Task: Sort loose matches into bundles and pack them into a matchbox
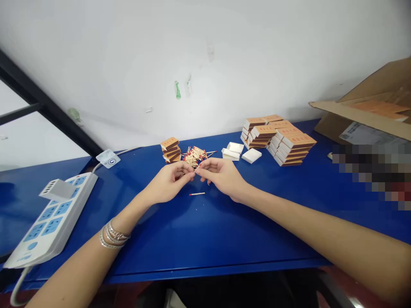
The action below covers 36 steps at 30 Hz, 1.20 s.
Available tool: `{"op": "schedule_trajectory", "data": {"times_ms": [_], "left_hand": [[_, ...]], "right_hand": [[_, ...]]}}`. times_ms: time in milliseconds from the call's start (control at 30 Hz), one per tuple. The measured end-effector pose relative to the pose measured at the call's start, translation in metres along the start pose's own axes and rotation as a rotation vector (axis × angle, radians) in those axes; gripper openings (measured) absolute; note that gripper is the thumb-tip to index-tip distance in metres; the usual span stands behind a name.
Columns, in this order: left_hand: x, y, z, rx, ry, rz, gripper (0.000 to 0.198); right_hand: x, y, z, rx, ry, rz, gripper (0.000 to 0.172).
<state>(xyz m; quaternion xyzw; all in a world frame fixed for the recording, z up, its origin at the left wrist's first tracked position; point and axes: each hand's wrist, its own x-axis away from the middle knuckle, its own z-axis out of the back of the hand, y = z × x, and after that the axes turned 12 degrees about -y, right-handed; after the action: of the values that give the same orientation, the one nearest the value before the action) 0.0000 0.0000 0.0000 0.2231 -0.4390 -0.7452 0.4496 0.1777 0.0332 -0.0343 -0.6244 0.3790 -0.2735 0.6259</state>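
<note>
Narrow pinches, thumbs against fingertips: bare left hand (165,184) and bare right hand (226,177), tips nearly meeting at the near edge of the heap of pale wooden, red-headed matches (194,155); whether anything is held cannot be told. Step, by appearance: fingertip handling of matches; next move likely calls for a light, exact pinch. Left of heap: orange-and-brown cardboard matchbox stack (171,149). Heap: loose, criss-crossed, heads pointing variously. Nearer than heap: single red-headed wooden match (197,194), flat. Right of heap: white card trays (252,155).

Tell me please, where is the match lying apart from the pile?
The match lies slightly left of the head view's centre on the blue table, between the left hand and right hand, nearer the camera than the pile.
</note>
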Motion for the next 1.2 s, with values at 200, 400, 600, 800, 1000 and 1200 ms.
{"op": "schedule_trajectory", "data": {"times_ms": [200,400,600,800,1000,1200], "left_hand": [[-0.002,0.0,0.002,-0.055,-0.013,0.101,0.015],[-0.004,-0.01,0.008,-0.039,0.009,0.146,0.013],[-0.006,-0.018,0.011,0.065,0.037,0.017,0.014],[-0.005,-0.004,0.005,0.217,0.028,-0.019,0.012],[-0.003,0.006,0.0,0.251,-0.001,-0.136,0.014],[-0.002,-0.001,-0.001,0.026,0.109,-0.165,0.023]], "right_hand": [[-0.002,-0.003,0.009,0.101,0.065,0.106,0.016],[0.007,-0.003,0.013,0.699,-0.271,0.262,0.008],[0.008,-0.002,0.01,0.768,-0.416,0.176,0.011],[0.006,0.0,0.012,0.72,-0.199,0.151,0.017],[0.007,-0.002,0.005,0.711,-0.088,0.189,0.012],[0.002,-0.002,0.014,0.591,-0.082,0.061,0.008]]}}
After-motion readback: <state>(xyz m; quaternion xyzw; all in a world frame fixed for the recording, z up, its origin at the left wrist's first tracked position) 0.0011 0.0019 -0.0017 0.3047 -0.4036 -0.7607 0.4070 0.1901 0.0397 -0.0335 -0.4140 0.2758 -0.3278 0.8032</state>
